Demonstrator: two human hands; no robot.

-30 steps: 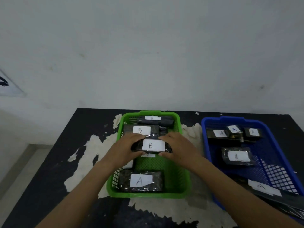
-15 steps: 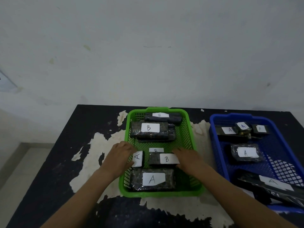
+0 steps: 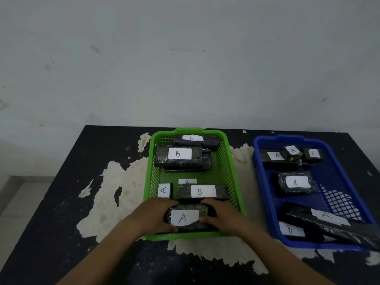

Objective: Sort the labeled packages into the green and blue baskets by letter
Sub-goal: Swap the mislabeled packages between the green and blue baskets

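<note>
**Item: "A" package, being taken out of the green basket**

Black film-wrapped rectangular package with white "A" label (image 3: 185, 218): lies along the near edge of the green plastic mesh basket (image 3: 148, 177). Left hand (image 3: 152, 217) grips its left end and right hand (image 3: 224, 218) grips its right end.

Step in hand, as judged: removing a misfiled A from a basket holding mostly B packages.

Next move calls for a lift clear of the near rim and a carry right to the blue plastic mesh basket (image 3: 265, 192), where A packages lie.

Also outstanding:
- small "A"-labelled package (image 3: 164, 190) by the green basket's left wall
- "B"-labelled package (image 3: 291, 229) at the blue basket's near-left corner
</note>
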